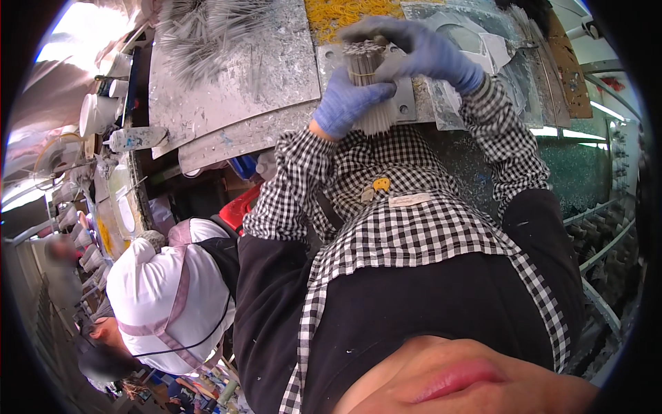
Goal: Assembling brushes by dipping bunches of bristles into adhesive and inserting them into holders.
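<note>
Upright over the table's near edge stands a bundle of thin grey sticks [376, 123] with paler lower ends and a yellowish rubber band [361, 74] around its upper part. My left hand [348, 102], in a blue glove, is wrapped around the middle of it, thumb across the front. My right hand [427, 55], gloved too with greyed fingertips, curves around the bundle's top, with its thumb at the side near the band. The far fingers arch behind the top end, and their exact contact is hard to tell.
Loose sticks [207, 34] lie heaped on a stained board [269, 76] at left. Yellow rubber bands [331, 15] are piled at the back. Clear plastic sheets [514, 90] lie at right. A bottle [138, 139] is by the board's left edge. A person in white [162, 290] works at lower left.
</note>
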`<state>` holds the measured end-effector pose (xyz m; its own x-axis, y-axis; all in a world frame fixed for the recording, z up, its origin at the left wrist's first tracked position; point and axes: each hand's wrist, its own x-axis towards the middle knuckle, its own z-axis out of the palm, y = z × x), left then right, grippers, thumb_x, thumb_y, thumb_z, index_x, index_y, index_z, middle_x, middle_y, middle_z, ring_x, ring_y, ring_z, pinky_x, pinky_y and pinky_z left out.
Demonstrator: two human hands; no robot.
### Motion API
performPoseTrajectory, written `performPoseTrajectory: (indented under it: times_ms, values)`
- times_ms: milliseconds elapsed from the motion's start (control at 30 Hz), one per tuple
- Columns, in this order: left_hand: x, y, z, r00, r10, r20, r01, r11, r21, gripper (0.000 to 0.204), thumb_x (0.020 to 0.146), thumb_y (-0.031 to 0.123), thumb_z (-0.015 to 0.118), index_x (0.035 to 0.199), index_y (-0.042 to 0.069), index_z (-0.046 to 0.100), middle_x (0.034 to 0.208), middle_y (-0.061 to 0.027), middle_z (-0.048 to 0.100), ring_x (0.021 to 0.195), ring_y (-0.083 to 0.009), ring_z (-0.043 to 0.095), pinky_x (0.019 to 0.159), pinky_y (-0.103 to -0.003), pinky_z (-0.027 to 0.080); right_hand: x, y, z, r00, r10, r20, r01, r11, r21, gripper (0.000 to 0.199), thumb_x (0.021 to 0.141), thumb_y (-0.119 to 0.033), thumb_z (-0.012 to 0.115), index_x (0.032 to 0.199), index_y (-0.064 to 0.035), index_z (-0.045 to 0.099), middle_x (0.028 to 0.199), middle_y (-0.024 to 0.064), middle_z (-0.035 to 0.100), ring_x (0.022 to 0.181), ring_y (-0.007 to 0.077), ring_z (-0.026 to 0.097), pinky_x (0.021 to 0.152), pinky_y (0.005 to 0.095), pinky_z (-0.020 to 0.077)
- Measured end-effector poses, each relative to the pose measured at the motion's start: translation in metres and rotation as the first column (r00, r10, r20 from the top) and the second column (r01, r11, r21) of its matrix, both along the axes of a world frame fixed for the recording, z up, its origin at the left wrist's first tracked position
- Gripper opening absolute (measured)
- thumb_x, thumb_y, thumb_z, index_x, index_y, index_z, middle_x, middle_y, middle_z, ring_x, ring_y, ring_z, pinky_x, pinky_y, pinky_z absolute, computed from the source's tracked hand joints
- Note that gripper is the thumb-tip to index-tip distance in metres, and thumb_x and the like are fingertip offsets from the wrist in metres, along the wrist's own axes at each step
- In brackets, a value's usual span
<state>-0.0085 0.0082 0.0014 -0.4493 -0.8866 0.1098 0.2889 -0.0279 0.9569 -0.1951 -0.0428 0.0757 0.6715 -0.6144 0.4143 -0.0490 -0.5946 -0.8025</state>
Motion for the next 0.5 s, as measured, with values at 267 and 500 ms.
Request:
performPoseTrajectory:
  times_ms: [267, 500]
  values:
    - [0.004, -0.051, -0.123, 0.862, 0.177, 0.476, -0.045, 0.96, -0.276, 0.07, 0.09, 0.037, 0.075, 0.148, 0.011, 0.045, 0.145, -0.0125, 0.051, 0.139, -0.0329, 0.045, 0.121, -0.045, 0.036, 0.039, 0.013, -0.02, 0.86, -0.277, -0.428, -0.015, 0.825, -0.565, 0.043, 0.076, -0.016, 0.076, 0.118, -0.009, 0.067, 0.109, 0.0078, 0.062, 0.104, 0.023, 0.059, 0.099, 0.0388, 0.049]
    - [0.029, -0.042, 0.032, 0.982, 0.17, 0.08, -0.095, 0.815, -0.572, 0.067, 0.1, 0.029, 0.061, 0.158, 0.008, 0.034, 0.151, -0.0215, 0.049, 0.138, -0.0355, 0.05, 0.113, -0.047, 0.047, -0.021, 0.015, -0.063, 0.928, -0.355, -0.109, 0.306, 0.897, -0.32, 0.063, 0.083, -0.017, 0.078, 0.139, -0.0038, 0.051, 0.135, 0.0108, 0.058, 0.132, 0.0246, 0.053, 0.113, 0.0387, 0.0445]
